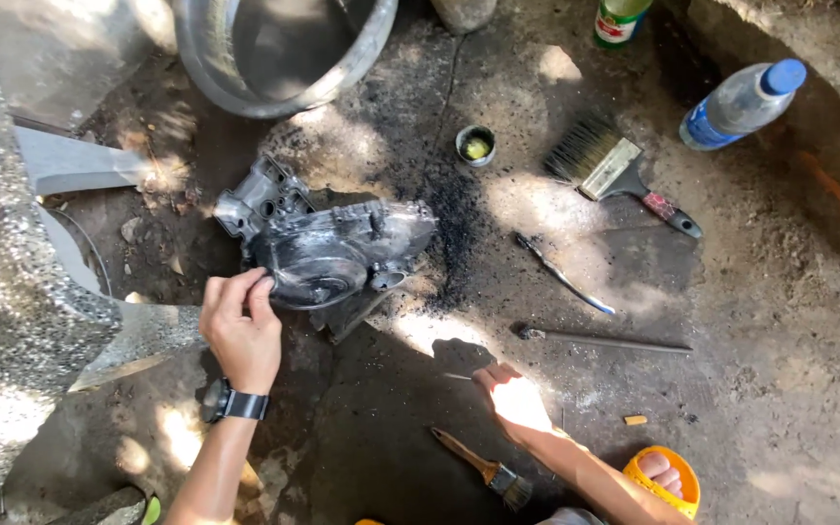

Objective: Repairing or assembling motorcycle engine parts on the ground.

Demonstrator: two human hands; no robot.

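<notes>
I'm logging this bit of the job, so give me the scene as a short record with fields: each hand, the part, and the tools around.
left hand: fingers on the rim of the engine casing
right hand: flat on the ground, holds nothing
near right hand: small brush
further off: wide brush, thin rod, plastic bottle
above casing: metal basin
ground: dirt, dark stains
</notes>
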